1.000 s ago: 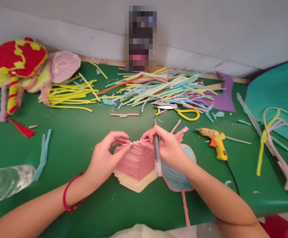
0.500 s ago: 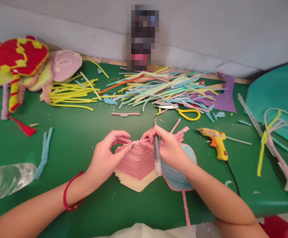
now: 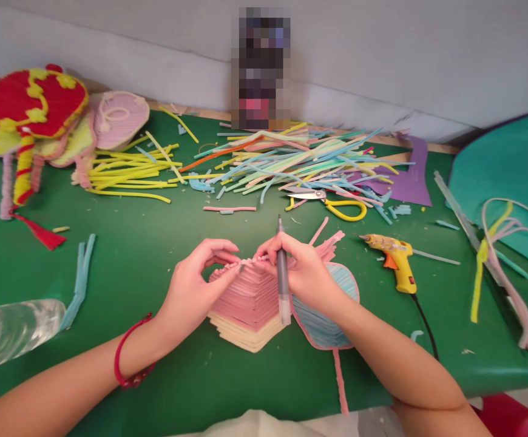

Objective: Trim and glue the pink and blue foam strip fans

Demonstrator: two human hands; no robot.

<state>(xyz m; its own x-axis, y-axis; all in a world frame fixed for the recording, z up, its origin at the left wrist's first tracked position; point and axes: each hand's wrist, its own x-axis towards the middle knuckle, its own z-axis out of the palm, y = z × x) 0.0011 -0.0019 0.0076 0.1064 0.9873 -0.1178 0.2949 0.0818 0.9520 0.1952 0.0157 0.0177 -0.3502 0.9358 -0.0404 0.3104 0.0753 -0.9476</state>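
A layered panel [image 3: 251, 300] of bent pipe cleaners, pink above and cream below, lies on the green table [image 3: 164, 382]. With thumb and forefinger my left hand [image 3: 200, 276] pinches its upper left edge. My right hand [image 3: 308, 273] has a grey pen [image 3: 283, 273] between its fingers, tip upward. Its thumb and fingertips also touch the panel's top edge, where a pale pink pipe cleaner lies; the fingers partly hide it. Under my right wrist rests a blue fan [image 3: 323, 312] with a pink rim and handle. Pink pipe cleaner ends [image 3: 330, 246] stick out behind that hand.
Loose pipe cleaners [image 3: 286, 161] pile up at the back, with yellow-handled scissors [image 3: 348, 210] before them. A yellow glue gun [image 3: 396, 255] lies right. Finished fans [image 3: 40, 103] sit back left; a clear bottle [image 3: 13, 331] lies left. A blurred block [image 3: 261, 70] stands by the wall.
My right hand and the pen have shifted slightly left along the panel's top edge. The left hand keeps its pinch in almost the same spot.
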